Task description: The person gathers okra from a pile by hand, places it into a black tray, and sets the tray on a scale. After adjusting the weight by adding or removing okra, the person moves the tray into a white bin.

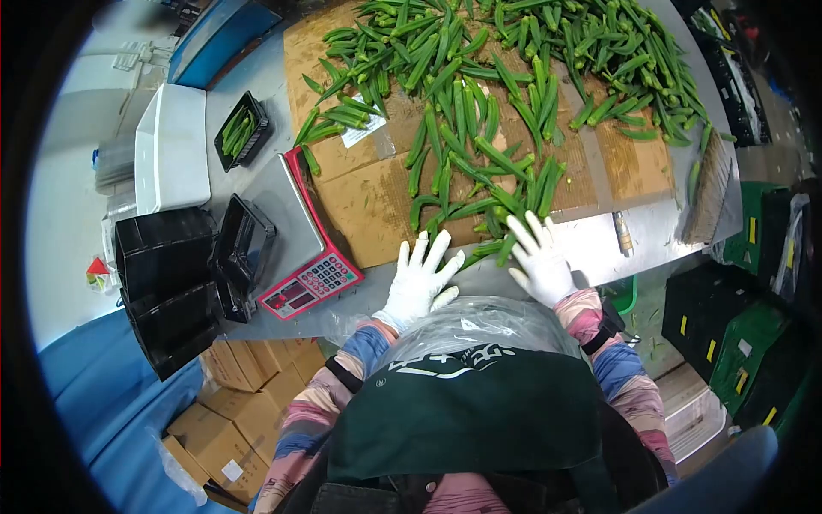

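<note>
Many green okra pods lie spread over flattened cardboard on the metal table. At the near edge of the cardboard are both my hands, in white gloves. My left hand has its fingers spread, with nothing in it, just below the nearest pods. My right hand also has spread fingers, its fingertips beside or touching the nearest pods; it holds nothing. Left of the cardboard stands a red scale with a bare metal plate. A black tray holding some okra sits behind the scale.
Stacked black trays stand left of the scale, with a white bin behind them. A marker-like object and a brown brush-like piece lie on the right. Cardboard boxes are low left; green and black crates are at right.
</note>
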